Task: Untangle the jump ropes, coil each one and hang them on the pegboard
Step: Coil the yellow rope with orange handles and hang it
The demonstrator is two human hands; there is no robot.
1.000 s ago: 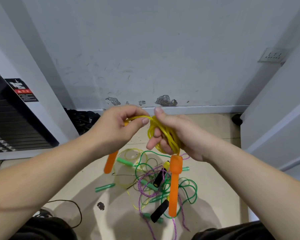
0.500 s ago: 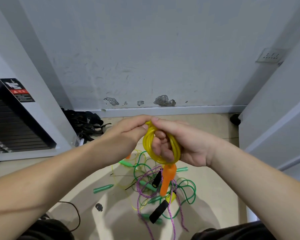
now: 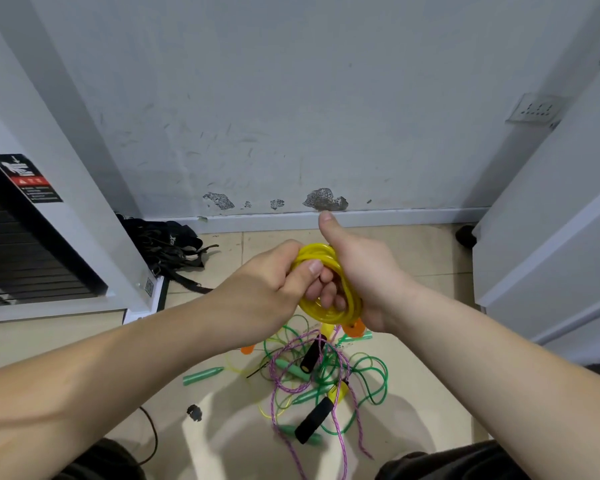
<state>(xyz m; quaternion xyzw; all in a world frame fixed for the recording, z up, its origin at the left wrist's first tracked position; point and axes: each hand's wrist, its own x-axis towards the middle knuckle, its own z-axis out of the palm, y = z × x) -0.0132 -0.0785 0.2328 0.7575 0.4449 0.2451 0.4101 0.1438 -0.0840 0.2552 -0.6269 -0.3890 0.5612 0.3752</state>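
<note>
Left grip (image 3: 257,292), right grip (image 3: 364,271): yellow coil (image 3: 329,311) half-hidden

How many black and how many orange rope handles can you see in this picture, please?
Black handles: 2
Orange handles: 2, both partly hidden
Total: 4

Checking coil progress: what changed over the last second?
The yellow rope got wound into a tighter coil; its orange handles, which dangled low, are now pulled up against the hands. Right hand raised its thumb. Left hand still pinches the coil. The tangled pile below stayed put.
</note>
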